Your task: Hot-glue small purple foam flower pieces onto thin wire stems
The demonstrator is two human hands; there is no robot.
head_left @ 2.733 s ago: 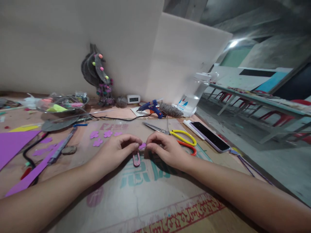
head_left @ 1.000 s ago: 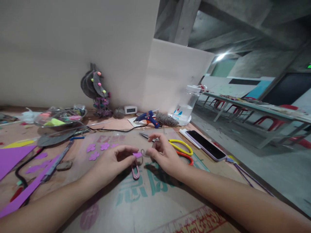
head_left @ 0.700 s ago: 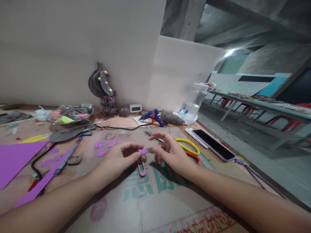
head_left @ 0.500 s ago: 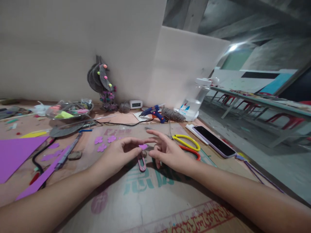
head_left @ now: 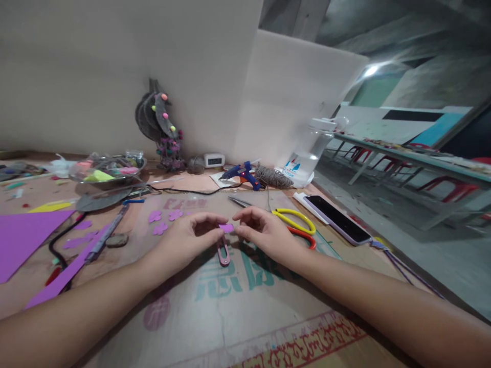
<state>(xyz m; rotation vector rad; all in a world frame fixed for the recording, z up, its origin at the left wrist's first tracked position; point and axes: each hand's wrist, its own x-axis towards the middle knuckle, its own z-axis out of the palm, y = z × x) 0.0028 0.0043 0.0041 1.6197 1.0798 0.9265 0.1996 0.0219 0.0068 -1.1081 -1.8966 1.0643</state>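
A small purple piece (head_left: pixel 226 228) is pinched between the thumb and fingers of my left hand (head_left: pixel 194 237). Close to its right end, my right hand (head_left: pixel 263 232) has its thumb and fingers curled near each other; whether they touch the piece is too small to tell. Just below lies a pink tool with a long slot (head_left: pixel 224 254), its upper part partly hidden by my left hand. Scissors with yellow and red handles (head_left: pixel 297 220) rest beside my right hand. Purple flower shapes (head_left: pixel 160 228) lie beyond my left hand.
At the back stand a blue glue gun (head_left: pixel 242 175), grey yarn (head_left: pixel 273 176), a clear bottle (head_left: pixel 307 156) and a small clock (head_left: pixel 214 160). A phone (head_left: pixel 337 219) lies right. Purple sheets (head_left: pixel 28 240), a pen (head_left: pixel 107 235) and a bowl of supplies (head_left: pixel 107 179) are left.
My right hand's raised, spread fingers have curled down and drawn together near the purple piece. The scissors' blades show more. The view has shifted slightly.
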